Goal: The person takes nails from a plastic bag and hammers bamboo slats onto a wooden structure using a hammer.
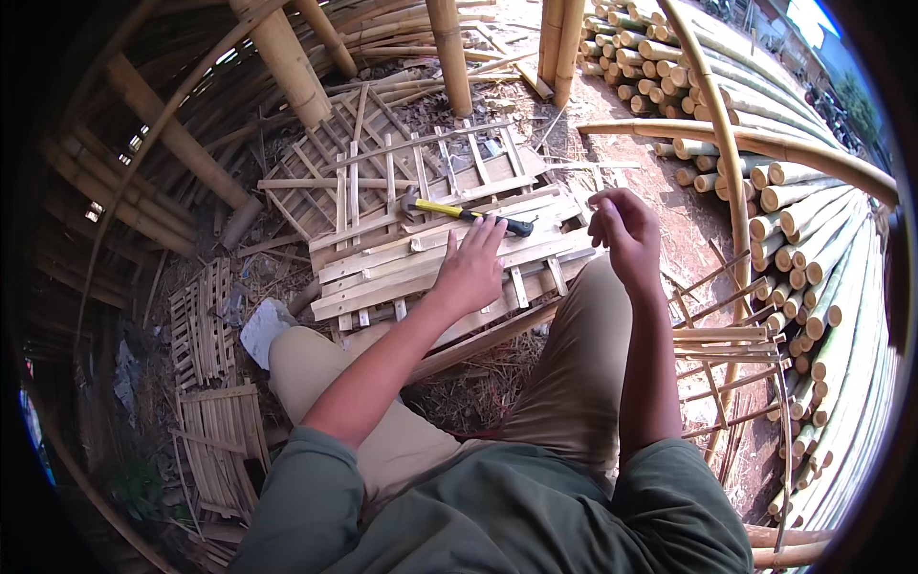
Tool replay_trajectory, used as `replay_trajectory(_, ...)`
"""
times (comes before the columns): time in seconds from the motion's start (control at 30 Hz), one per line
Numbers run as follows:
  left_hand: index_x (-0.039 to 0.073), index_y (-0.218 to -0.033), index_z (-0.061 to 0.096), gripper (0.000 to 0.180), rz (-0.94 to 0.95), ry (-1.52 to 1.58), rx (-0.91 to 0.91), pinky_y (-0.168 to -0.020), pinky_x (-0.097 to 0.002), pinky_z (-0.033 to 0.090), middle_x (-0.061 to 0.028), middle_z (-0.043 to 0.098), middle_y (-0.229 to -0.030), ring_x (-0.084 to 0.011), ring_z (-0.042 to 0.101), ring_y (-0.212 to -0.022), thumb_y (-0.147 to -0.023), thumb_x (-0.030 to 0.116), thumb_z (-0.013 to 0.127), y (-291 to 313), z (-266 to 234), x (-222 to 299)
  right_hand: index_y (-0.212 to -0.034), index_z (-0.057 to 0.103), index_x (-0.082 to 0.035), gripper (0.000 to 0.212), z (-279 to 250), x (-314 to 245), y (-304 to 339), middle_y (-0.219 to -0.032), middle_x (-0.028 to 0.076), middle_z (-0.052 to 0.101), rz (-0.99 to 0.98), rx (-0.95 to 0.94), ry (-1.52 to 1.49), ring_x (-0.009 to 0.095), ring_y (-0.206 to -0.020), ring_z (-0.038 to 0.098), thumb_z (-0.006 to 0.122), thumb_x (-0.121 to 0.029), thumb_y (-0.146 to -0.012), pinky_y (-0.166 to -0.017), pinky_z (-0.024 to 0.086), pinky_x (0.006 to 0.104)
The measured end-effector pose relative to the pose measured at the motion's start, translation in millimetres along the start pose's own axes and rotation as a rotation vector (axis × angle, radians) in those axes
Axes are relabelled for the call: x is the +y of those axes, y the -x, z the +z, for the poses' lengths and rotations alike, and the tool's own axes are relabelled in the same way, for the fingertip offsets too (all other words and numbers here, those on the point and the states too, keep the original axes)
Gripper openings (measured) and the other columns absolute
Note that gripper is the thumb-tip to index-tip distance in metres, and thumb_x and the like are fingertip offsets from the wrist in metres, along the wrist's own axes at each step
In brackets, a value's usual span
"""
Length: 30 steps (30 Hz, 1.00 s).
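My left hand [471,268] lies with its fingers stretched out on a panel of pale bamboo slats [382,298] in front of my knees. Its fingertips reach the black grip of a claw hammer [449,209], which rests across the slats with its head to the left and a yellow and black handle. Whether they press on the grip or just lie beside it, I cannot tell. My right hand [628,232] is raised above the panel's right end, thumb and fingers drawn together. Anything between those fingertips is too small to make out.
More slatted bamboo frames [378,177] lie beyond the panel. Thick bamboo posts [449,57] stand at the back. Stacked bamboo poles [813,249] fill the right side, with a curved bamboo pole [732,172] before them. Small slatted racks [222,435] sit at the left.
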<state>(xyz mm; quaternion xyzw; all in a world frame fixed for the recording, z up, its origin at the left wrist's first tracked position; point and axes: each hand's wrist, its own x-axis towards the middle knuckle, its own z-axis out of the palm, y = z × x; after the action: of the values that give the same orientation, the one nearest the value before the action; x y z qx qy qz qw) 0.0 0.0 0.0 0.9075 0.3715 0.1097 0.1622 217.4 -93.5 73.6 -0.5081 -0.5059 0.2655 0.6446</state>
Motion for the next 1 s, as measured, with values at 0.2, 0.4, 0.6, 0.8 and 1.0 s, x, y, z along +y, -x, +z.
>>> replay_trajectory(0.2, 0.004, -0.147, 0.034, 0.065, -0.061, -0.175, 0.291, -0.116, -0.0613, 0.000, -0.0171, 0.025, -0.157, -0.0298, 0.021, -0.147, -0.089, 0.026, 0.051, -12, 86, 16, -0.096, 0.063, 0.002, 0.016, -162, 82, 90, -0.063, 0.003, 0.058, 0.290, 0.443, 0.247, 0.006, -0.051, 0.050, 0.050, -0.007, -0.097, -0.049, 0.041, 0.0217)
replay_trajectory(0.4, 0.006, -0.135, 0.047, 0.052, -0.047, -0.201, 0.235, -0.114, -0.0648, 0.001, -0.0162, 0.034, -0.152, -0.0316, 0.035, -0.139, -0.086, 0.023, 0.053, -9, 84, 10, -0.090, 0.068, 0.000, 0.017, -204, 172, 164, -0.064, 0.005, 0.063, 0.719, 0.524, 0.430, 0.010, -0.058, 0.059, 0.055, -0.011, -0.090, -0.057, 0.047, 0.0270)
replay_trajectory(0.6, 0.008, -0.135, 0.047, 0.053, -0.058, -0.185, 0.252, -0.117, -0.0574, 0.009, -0.0151, 0.043, -0.146, -0.0315, 0.036, -0.138, -0.085, 0.021, 0.053, -14, 91, 8, -0.090, 0.068, 0.001, 0.022, -195, 225, 175, -0.073, 0.010, 0.067, 0.828, 0.315, 0.623, 0.015, -0.062, 0.061, 0.060, -0.019, -0.089, -0.062, 0.050, 0.0332)
replay_trajectory(0.8, 0.009, -0.135, 0.048, 0.053, -0.062, -0.168, 0.266, -0.116, -0.0551, 0.013, -0.0138, 0.046, -0.144, -0.0305, 0.038, -0.136, -0.084, 0.021, 0.055, -15, 90, 19, -0.090, 0.067, 0.001, 0.021, -183, 280, 205, -0.070, 0.009, 0.066, 0.913, 0.191, 0.555, 0.014, -0.060, 0.063, 0.058, -0.017, -0.085, -0.059, 0.052, 0.0319)
replay_trajectory(1.0, 0.009, -0.132, 0.051, 0.051, -0.052, -0.164, 0.316, -0.115, -0.0527, 0.017, -0.0132, 0.048, -0.141, -0.0298, 0.041, -0.134, -0.083, 0.020, 0.057, -15, 88, 17, -0.090, 0.064, 0.002, 0.019, -181, 268, 199, -0.072, 0.008, 0.065, 0.954, 0.166, 0.392, 0.012, -0.059, 0.062, 0.059, -0.016, -0.091, -0.056, 0.052, 0.0291)
